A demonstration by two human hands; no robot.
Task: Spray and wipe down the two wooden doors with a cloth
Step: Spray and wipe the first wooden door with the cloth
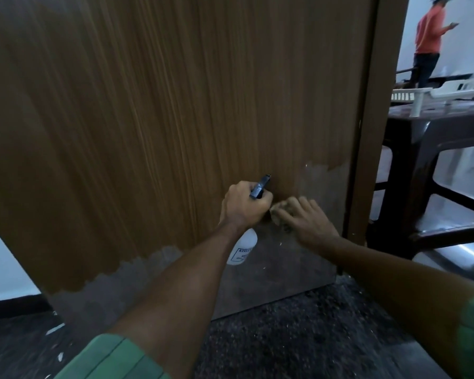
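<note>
A wooden door [162, 110] fills most of the view, its veneer worn away to a grey patch along the bottom. My left hand [242, 205] grips the neck of a white spray bottle [242, 248] with a dark nozzle aimed at the door's lower part. Just right of it, my right hand [309, 222] presses a small tan cloth [281, 209] flat against the door with its fingers spread. Most of the cloth is hidden under the fingers.
The brown door frame [367, 132] stands at the right. Beyond it are a dark table [435, 124] with white plastic baskets [449, 91] on top, and a person in an orange shirt [428, 34] farther back. Dark speckled floor [298, 324] lies below the door.
</note>
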